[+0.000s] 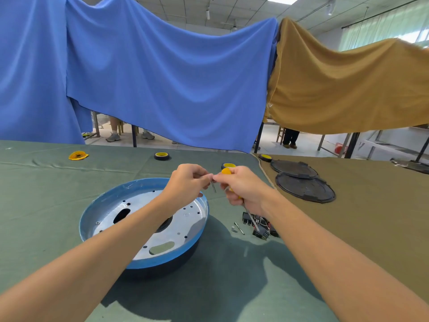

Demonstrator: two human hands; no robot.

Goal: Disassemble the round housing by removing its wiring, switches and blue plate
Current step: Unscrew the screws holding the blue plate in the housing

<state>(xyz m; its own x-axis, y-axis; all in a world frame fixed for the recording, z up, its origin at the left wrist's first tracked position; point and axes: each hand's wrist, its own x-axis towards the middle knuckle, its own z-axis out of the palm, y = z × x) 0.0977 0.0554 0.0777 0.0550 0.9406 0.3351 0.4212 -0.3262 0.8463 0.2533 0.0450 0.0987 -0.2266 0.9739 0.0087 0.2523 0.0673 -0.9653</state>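
Observation:
The round housing (109,205) sits on the green cloth, blue-rimmed with a silver perforated plate (185,219) inside and a dark base below. Above its far right rim both my hands meet. My left hand (188,182) pinches the top of a thin metal bolt (213,187) that hangs down. My right hand (243,187) grips a yellow-handled screwdriver (226,171), its shaft pointing down to the right, and its fingertips also touch the bolt's top. The removed black switches with wiring (261,226) lie on the cloth right of the housing.
A loose bolt and nut (238,227) lie beside the switches. Two black round covers (304,188) rest on the brown cloth at right. Tape rolls (161,155) and a yellow piece (78,155) lie farther back. Blue and brown sheets hang behind the table.

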